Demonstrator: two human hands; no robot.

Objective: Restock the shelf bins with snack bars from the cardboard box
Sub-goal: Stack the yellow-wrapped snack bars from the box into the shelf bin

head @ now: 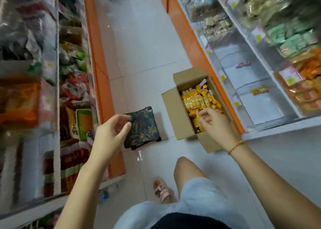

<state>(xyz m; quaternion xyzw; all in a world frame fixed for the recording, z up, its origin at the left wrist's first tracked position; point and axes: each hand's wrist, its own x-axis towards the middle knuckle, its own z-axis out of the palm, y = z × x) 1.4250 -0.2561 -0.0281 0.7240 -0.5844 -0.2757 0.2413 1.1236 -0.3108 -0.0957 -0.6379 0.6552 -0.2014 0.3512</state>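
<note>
Two hands reach out ahead of me, above a bent knee and a pink sandal (161,189) on the floor (147,46). My left hand (111,135) hangs in the air over a leaf-print cushion (145,126), fingers loosely curved, holding nothing. My right hand (214,122), with a bracelet (235,146) at its wrist, dips into the box (173,112). Its fingers curl over the bars (198,98), but I cannot tell whether they pinch one. The box stands open on the floor, flaps out, just beside the orange base of the right shelf (199,46), and it is packed with yellow-wrapped bars. Beyond it, a clear bin (264,108) on the lowest row holds a single yellow bar. The next bin along holds a small brown item (243,65).
</note>
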